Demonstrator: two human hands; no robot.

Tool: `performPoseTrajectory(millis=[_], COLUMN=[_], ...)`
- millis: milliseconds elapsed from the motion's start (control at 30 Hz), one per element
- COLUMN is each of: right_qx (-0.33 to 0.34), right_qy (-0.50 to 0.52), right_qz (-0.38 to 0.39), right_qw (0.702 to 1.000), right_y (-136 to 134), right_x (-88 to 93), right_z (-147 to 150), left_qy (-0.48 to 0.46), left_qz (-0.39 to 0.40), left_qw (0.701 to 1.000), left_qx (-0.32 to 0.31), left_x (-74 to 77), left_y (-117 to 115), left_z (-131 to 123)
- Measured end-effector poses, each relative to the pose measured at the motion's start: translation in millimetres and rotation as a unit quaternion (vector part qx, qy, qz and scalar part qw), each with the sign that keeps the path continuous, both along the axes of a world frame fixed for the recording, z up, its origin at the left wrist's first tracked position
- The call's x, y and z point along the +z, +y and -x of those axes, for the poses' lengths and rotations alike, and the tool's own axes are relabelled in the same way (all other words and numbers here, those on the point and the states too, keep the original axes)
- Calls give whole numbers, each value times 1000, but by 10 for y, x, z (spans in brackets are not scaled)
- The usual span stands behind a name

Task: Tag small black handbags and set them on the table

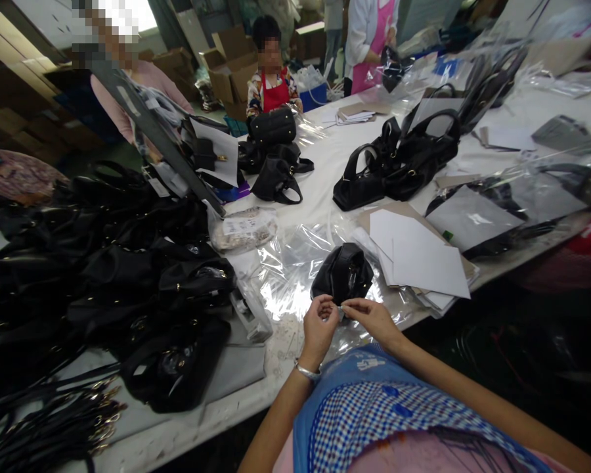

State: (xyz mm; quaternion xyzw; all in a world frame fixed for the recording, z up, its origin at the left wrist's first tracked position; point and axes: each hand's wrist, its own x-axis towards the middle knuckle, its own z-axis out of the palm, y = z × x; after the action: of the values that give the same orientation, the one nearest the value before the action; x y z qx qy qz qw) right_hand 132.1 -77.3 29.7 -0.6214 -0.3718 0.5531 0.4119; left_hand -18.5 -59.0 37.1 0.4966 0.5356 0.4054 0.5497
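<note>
A small black handbag [342, 270] rests on clear plastic sheets [288, 279] at the near side of the table. Just in front of the bag, my left hand [321, 320] is closed, fingertips curled together. Beside it my right hand [372, 318] pinches with thumb and forefinger. Between the two sets of fingertips is a tiny pale piece, too small to name. Both hands sit close against the bag's near edge. To the right lies a stack of white paper sheets [418, 253] on brown card.
Black handbags [108, 263] are heaped at the left, with straps with gold clasps [98, 414] nearer me. More black bags [398, 157] stand across the table. A slanted grey post [152, 131] rises left of centre. Several people stand around the table, one in a red apron [274, 97].
</note>
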Motion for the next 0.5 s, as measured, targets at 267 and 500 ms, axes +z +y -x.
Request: performPoseTrajectory(millis=[267, 500], right_qx=[2, -18], right_qy=[-1, 9], right_qz=[-7, -12], right_qw=[1000, 1000], right_y=[-9, -28], right_x=[-4, -27], right_z=[34, 54], left_qy=[-3, -3], left_qz=[-1, 1], left_qw=[1000, 1000], left_qx=[1, 11], left_x=[-17, 17], left_y=[-35, -26], left_z=[-13, -21])
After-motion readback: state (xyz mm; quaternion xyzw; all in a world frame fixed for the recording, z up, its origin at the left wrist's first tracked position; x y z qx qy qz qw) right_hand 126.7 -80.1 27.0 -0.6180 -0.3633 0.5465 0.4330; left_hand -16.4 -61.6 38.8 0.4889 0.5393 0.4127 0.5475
